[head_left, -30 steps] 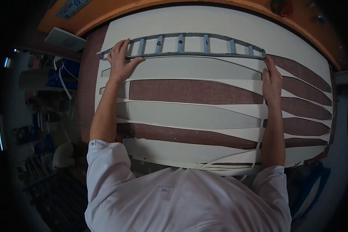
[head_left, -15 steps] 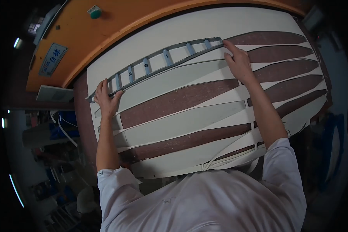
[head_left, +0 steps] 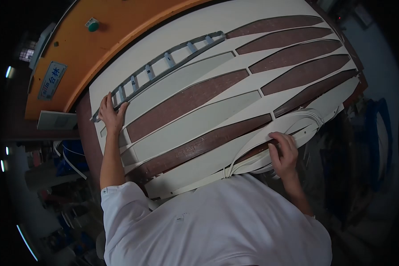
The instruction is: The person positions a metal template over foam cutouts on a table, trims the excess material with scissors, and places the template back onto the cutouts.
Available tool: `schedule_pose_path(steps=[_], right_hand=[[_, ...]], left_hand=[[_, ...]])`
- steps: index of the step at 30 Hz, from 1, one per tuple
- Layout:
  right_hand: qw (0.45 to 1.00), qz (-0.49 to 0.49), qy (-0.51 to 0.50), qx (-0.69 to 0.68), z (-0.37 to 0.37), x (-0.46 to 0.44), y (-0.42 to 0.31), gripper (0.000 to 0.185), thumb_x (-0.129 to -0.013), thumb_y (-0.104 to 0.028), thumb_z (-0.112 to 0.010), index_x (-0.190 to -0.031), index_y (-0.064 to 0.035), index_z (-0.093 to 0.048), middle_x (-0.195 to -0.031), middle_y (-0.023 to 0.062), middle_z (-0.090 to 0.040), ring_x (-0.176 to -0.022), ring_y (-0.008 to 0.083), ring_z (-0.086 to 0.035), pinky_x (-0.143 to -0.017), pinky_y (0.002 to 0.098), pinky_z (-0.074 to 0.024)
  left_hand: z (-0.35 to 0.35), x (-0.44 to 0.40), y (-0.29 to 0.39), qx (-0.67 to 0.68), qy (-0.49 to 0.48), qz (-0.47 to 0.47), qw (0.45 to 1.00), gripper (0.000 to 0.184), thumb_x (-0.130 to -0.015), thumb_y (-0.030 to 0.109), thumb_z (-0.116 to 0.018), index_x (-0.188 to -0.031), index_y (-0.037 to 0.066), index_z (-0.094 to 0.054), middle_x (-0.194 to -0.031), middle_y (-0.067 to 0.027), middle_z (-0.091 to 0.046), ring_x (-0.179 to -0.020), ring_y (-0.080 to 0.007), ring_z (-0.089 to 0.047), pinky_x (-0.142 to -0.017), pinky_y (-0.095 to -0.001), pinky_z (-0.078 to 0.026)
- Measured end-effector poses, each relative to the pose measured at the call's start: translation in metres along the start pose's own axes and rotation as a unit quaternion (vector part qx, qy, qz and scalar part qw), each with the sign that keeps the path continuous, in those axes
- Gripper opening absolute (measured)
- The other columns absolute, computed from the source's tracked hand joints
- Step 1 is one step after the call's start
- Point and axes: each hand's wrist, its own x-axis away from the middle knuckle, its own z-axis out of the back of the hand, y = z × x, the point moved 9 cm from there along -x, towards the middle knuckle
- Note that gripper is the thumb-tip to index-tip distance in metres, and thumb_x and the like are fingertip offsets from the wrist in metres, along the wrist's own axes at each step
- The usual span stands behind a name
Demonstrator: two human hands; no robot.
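Atop white sheet (head_left: 164, 41), left hand (head_left: 112, 117) gripped ladder-like frame (head_left: 169, 60) by end; right hand (head_left: 286, 155) hung near sheet's edge, thumb and fingers apart.

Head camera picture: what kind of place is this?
Probably a workshop or small factory where shapes get cut. There's an orange machine with a green button, a white sheet full of long cut shapes, and a ladder-like frame.
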Motion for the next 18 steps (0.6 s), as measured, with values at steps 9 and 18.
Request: schedule_pose_path(steps=[9,18], right_hand=[[0.990,0.070,0.060,0.108,-0.030,0.019,-0.012,0.021,-0.090,-0.003,-0.057,-0.110,0.0016,-0.060,-0.107,0.0165,-0.061,-0.098,0.0345,-0.058,-0.085,0.0421,-0.0475],[0.987,0.095,0.107,0.072,-0.026,0.023,-0.018,0.034,-0.087,-0.011,-0.061,-0.118,0.0033,-0.057,-0.113,0.0200,-0.060,-0.100,0.0387,-0.058,-0.088,0.0447,-0.0470]], left_hand=[[0.032,0.031,0.006,0.071,0.028,0.014,0.997,0.078,-0.084,0.056,-0.068,-0.141,0.007,-0.048,-0.153,-0.0163,-0.034,-0.145,-0.0343,-0.025,-0.117,-0.0555,-0.016],[0.076,0.161,0.160,0.181,-0.045,-0.045,0.981,0.063,-0.090,0.047,-0.064,-0.132,0.002,-0.053,-0.142,-0.0210,-0.044,-0.137,-0.0388,-0.037,-0.117,-0.0540,-0.022]])
